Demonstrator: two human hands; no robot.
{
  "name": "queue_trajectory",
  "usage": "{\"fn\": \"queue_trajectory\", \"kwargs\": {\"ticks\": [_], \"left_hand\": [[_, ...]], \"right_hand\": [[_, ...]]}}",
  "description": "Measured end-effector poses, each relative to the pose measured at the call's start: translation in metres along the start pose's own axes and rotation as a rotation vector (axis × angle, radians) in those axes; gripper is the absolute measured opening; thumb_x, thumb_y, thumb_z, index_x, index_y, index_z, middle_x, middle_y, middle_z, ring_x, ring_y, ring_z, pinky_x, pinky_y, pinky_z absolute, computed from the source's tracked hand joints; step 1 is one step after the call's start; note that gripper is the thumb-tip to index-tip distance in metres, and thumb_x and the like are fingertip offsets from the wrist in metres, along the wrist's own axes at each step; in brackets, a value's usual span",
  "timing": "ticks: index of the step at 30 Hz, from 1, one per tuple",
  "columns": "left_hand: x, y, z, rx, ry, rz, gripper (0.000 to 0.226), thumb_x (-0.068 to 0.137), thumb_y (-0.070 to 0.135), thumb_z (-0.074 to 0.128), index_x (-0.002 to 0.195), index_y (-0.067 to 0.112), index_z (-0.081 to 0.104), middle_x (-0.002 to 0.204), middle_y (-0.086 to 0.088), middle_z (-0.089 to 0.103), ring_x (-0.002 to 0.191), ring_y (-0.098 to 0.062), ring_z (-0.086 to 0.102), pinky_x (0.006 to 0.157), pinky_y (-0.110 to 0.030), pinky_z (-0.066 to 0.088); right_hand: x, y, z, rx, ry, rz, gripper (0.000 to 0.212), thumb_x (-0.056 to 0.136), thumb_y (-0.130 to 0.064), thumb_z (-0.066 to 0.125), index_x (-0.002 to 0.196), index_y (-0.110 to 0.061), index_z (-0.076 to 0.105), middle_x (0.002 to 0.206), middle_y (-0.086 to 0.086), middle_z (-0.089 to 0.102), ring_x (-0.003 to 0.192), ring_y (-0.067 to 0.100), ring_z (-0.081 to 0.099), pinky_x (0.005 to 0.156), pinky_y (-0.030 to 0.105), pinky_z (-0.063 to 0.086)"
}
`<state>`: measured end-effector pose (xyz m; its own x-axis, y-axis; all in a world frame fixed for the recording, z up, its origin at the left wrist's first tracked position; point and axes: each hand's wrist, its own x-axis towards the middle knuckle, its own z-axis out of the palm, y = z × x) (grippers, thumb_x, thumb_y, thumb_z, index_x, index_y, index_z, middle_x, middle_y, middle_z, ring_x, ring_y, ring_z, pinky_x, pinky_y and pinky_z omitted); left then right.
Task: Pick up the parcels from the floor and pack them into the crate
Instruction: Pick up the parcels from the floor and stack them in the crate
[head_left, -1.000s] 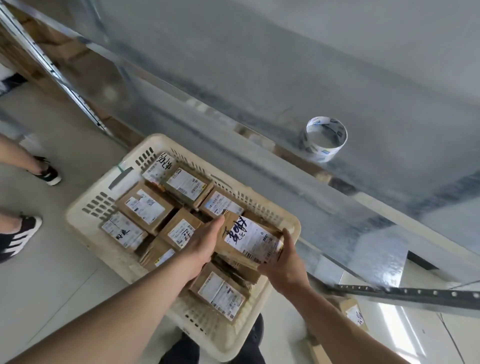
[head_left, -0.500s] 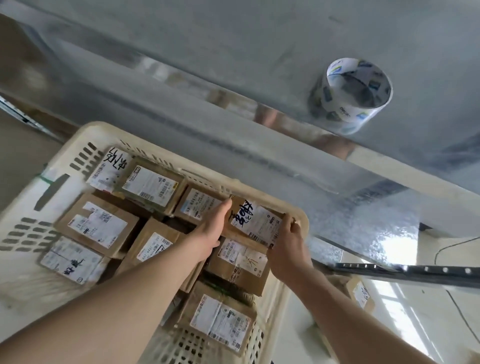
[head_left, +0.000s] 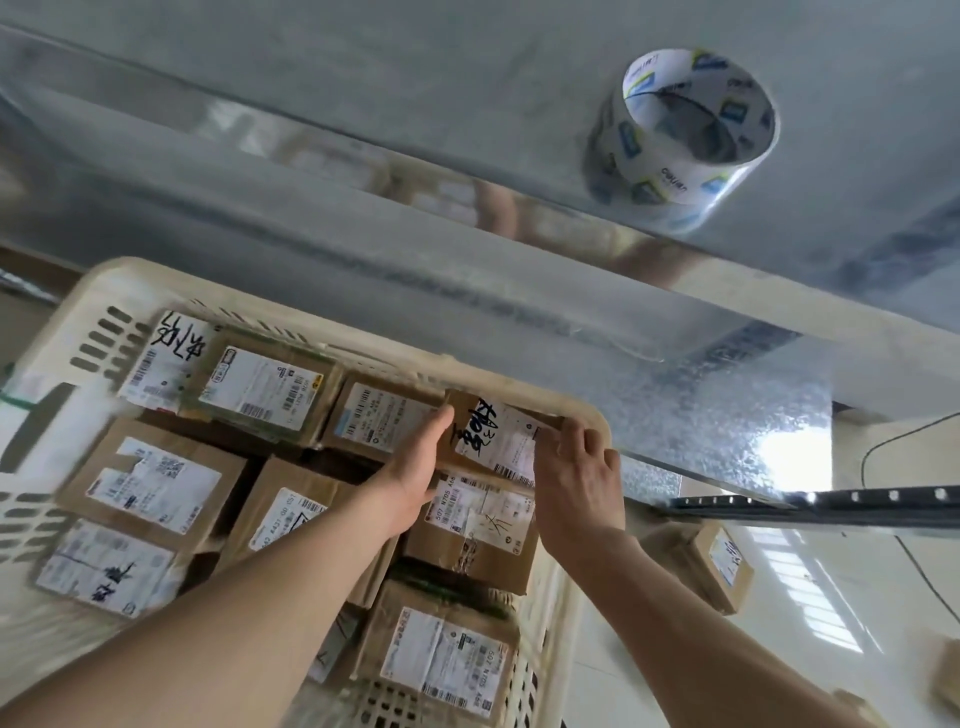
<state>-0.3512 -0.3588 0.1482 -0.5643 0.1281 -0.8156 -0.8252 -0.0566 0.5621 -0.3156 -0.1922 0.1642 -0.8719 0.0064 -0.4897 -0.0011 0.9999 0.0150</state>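
A cream plastic crate holds several brown cardboard parcels with white labels. One parcel with black handwriting sits at the crate's far right corner, on top of another labelled parcel. My left hand presses its straight fingers against this parcel's left side. On its right edge, my right hand holds it with bent fingertips. Both forearms reach in from the bottom of the view and hide some of the parcels below.
A roll of printed packing tape stands on the galvanised metal shelf just behind the crate. A black perforated rail juts out on the right. One parcel lies on the glossy floor right of the crate, another at the edge.
Both hands have carried the handwritten parcel away from me and down into the crate's far right corner. The view has closed in on the crate, and another person's feet have left it.
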Motion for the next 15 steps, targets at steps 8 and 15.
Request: {"fn": "queue_trajectory", "kwargs": {"ticks": [8, 15], "left_hand": [[-0.041, 0.022, 0.003, 0.109, 0.036, 0.029, 0.06, 0.101, 0.056, 0.031, 0.154, 0.027, 0.026, 0.161, -0.003, 0.026, 0.147, -0.026, 0.024, 0.117, -0.05, 0.019], [-0.119, 0.055, 0.014, 0.209, 0.007, 0.096, 0.06, 0.101, 0.056, 0.029, 0.15, 0.023, 0.036, 0.155, 0.0, 0.036, 0.143, -0.026, 0.03, 0.115, -0.051, 0.021]], "right_hand": [[-0.02, 0.019, -0.009, 0.169, 0.048, -0.061, 0.064, 0.092, -0.022, 0.063, 0.149, -0.022, 0.034, 0.154, 0.006, 0.029, 0.136, 0.029, 0.034, 0.111, 0.039, 0.037], [-0.08, 0.015, -0.073, 0.563, 0.08, 0.086, 0.067, 0.093, -0.051, 0.065, 0.152, -0.027, 0.043, 0.155, 0.006, 0.039, 0.138, 0.026, 0.04, 0.113, 0.041, 0.04]]}}
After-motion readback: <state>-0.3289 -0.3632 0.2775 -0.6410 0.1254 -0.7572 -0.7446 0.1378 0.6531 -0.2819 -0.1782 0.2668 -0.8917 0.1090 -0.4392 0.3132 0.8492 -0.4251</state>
